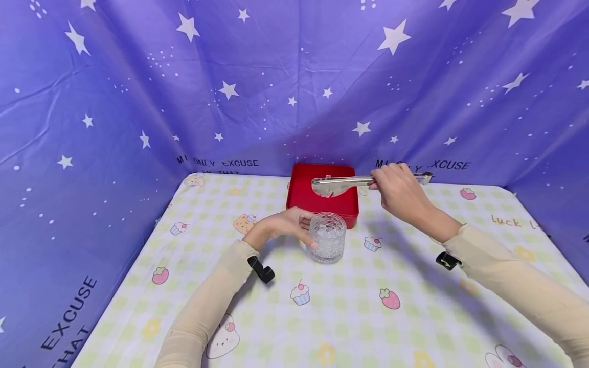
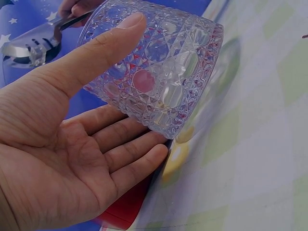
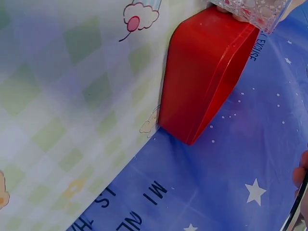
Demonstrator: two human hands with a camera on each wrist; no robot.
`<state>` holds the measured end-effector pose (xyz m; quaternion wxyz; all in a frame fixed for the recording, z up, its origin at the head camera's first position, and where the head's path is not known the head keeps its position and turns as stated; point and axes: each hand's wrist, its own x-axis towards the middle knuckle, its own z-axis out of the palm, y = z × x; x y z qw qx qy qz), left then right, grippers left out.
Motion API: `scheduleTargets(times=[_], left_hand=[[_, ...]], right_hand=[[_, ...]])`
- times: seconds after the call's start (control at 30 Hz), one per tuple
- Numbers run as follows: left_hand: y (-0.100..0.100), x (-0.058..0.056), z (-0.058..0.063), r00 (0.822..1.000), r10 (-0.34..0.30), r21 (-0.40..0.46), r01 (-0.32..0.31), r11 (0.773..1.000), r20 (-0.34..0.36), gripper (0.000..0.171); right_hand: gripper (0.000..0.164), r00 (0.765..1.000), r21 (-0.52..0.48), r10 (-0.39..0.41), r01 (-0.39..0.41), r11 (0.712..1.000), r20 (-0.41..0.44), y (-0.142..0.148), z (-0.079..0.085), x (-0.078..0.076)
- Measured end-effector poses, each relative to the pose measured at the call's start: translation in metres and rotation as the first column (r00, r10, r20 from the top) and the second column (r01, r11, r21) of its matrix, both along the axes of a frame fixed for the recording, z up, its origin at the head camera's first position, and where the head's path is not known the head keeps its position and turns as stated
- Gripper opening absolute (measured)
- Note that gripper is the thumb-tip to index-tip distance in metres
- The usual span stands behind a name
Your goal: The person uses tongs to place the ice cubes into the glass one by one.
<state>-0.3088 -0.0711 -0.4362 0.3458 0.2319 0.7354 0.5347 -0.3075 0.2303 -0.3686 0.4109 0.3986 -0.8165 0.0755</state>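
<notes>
A clear cut-patterned glass (image 1: 328,240) stands in front of a red box (image 1: 322,204) at the table's middle. My left hand (image 1: 290,225) holds the glass from its left. The left wrist view shows the thumb (image 2: 103,48) along its near side and the fingers around behind it. My right hand (image 1: 400,191) grips metal tongs (image 1: 352,182) above and right of the box. Their scalloped ends point left over the box. A small clear glint shows at the tong ends in the left wrist view; what it is I cannot tell.
A checked tablecloth (image 1: 340,327) printed with cakes and strawberries covers the table. Blue star-patterned curtain (image 1: 276,61) hangs behind the table and at both sides. The box's walls rise just behind the glass, and the box nearly meets the back curtain.
</notes>
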Motion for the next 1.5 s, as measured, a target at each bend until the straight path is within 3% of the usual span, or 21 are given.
scheduleTargets(times=[0.6, 0.97, 1.13, 1.23, 1.5], left_hand=[[-0.002, 0.001, 0.002, 0.999, 0.020, -0.036, -0.021, 0.999, -0.026, 0.073], [0.000, 0.003, 0.001, 0.999, 0.035, -0.059, -0.036, 0.998, -0.021, 0.063], [0.000, 0.003, 0.005, 0.998, 0.061, -0.098, -0.064, 0.993, -0.035, 0.046], [0.000, 0.002, 0.005, 0.997, 0.060, -0.093, -0.064, 0.994, -0.038, 0.044], [0.000, 0.003, 0.004, 0.999, 0.033, -0.068, -0.035, 0.997, -0.020, 0.075]], right_hand=[[0.042, 0.992, 0.165, 0.127, -0.121, 0.979, -0.026, 0.004, -0.003, 0.005], [0.044, 0.991, 0.199, 0.135, -0.133, 0.971, 0.002, 0.005, -0.013, 0.009], [0.044, 0.991, 0.205, 0.134, -0.130, 0.970, -0.005, 0.006, -0.015, 0.009], [0.044, 0.991, 0.208, 0.131, -0.128, 0.970, -0.002, 0.006, -0.016, 0.009], [0.046, 0.992, 0.215, 0.125, -0.121, 0.969, -0.005, 0.008, -0.022, 0.010]])
